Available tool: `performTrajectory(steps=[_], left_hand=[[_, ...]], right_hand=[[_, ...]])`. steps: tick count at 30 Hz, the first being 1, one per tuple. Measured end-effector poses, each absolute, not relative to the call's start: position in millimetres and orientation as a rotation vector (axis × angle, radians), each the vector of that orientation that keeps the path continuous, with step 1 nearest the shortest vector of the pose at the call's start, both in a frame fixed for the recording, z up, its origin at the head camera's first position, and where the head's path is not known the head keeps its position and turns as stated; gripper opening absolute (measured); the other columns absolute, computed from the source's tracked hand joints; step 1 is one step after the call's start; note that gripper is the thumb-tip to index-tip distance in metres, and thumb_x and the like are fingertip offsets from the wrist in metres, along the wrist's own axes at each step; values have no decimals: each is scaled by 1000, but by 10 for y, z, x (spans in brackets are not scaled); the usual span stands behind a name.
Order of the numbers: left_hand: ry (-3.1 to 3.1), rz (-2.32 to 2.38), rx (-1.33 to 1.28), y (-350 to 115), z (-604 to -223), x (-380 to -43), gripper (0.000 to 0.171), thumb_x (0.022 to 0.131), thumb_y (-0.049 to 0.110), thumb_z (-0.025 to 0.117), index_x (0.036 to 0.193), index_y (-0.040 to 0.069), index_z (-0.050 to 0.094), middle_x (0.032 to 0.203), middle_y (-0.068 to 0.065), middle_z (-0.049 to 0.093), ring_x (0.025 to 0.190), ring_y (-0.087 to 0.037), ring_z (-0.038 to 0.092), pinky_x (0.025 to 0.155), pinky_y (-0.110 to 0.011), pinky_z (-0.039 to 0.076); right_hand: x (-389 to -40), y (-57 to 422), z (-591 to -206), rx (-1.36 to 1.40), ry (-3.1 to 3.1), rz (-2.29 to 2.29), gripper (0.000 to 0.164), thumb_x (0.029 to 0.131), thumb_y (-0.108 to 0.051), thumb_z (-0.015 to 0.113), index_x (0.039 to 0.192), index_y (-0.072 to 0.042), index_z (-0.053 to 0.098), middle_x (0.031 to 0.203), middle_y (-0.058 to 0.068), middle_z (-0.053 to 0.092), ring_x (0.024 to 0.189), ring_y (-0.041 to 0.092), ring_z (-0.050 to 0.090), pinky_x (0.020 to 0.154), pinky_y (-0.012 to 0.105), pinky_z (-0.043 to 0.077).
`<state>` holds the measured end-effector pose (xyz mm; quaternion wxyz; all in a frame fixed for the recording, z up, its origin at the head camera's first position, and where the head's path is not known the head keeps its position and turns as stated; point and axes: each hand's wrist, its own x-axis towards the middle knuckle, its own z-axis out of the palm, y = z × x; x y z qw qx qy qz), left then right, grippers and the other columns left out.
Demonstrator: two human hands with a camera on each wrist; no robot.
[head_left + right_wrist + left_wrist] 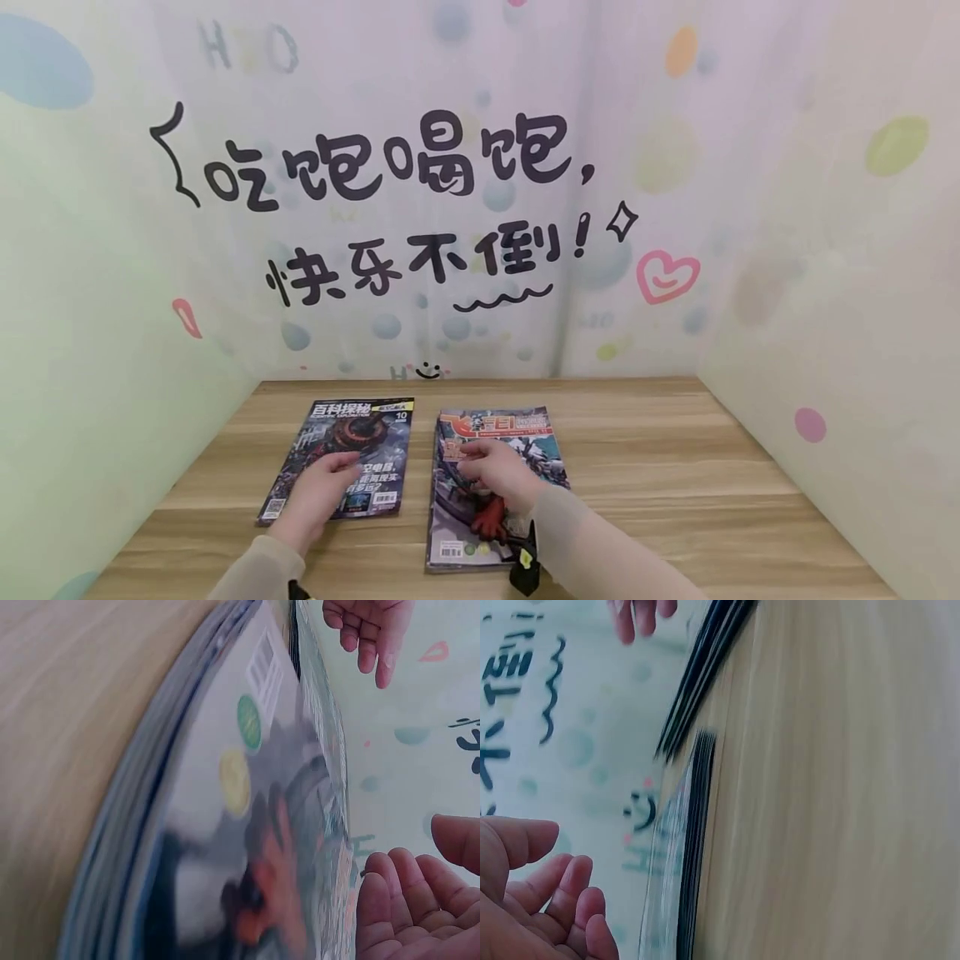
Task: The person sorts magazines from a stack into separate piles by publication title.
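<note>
Two piles of magazines lie side by side on the wooden table. My left hand (pixel 324 490) hovers over the left magazines (pixel 386 458), which have a dark cover with a round orange machine. Above the right magazines (pixel 453 525), whose cover bears a red figure, is my right hand (pixel 504 475). Both wrist views show a gap between the hands and the covers. In the left wrist view the fingers of the left hand (pixel 547 907) are loosely bent with nothing in them. Likewise, the right hand (pixel 420 907) holds nothing in the right wrist view.
The wooden table (pixel 660 492) reaches back to a white curtain (pixel 480 342) printed with dark lettering and coloured spots. Pale walls (pixel 112 292) close in both sides. A small black-and-yellow item (pixel 525 567) hangs by the right sleeve (pixel 592 533).
</note>
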<state>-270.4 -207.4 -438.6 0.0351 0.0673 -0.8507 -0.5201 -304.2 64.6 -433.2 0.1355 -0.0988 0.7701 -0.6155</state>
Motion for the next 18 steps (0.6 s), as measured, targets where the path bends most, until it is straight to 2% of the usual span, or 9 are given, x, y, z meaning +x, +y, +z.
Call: performTrajectory(steps=[2,5,8,12,18], left_hand=[[-2596,-1594,170,-1931,-4407,-2680,40,93,16,59,126,-6,57,117,-23,61,108,-35,56,92,-52,44],[-2565,-1619,102,-1733,-4447,-2653,37,91,14,61,121,-7,59,109,-17,65,101,-29,59,87,-47,48],[-2536,-1661,35,-1564,-4484,-2627,36,88,11,63,118,-9,60,104,-14,65,94,-24,59,81,-39,50],[-2503,-1761,-3,-1398,-4520,-2601,36,85,6,63,117,-11,60,96,-10,62,85,-19,55,73,-31,48],[-2485,-1860,-25,-1261,-4556,-2593,39,85,8,65,118,-12,58,95,-10,60,83,-19,54,71,-32,47]], right_hand=[[-3037,731,-4337,-316,2236,-1784,45,92,-10,62,134,4,51,111,13,61,97,27,60,80,44,51],[-3044,857,-4357,-333,2258,-1772,45,92,-9,61,133,6,50,113,16,60,98,27,60,83,43,52],[-3055,970,-4388,-324,2298,-1738,43,93,-10,61,132,5,51,114,16,61,100,26,61,86,44,51],[-3050,1095,-4435,-293,2336,-1716,43,92,-12,62,131,5,52,116,15,60,101,25,60,87,45,50],[-3024,1269,-4491,-297,2383,-1746,45,90,-6,62,129,12,49,108,16,59,90,22,58,79,39,51]])
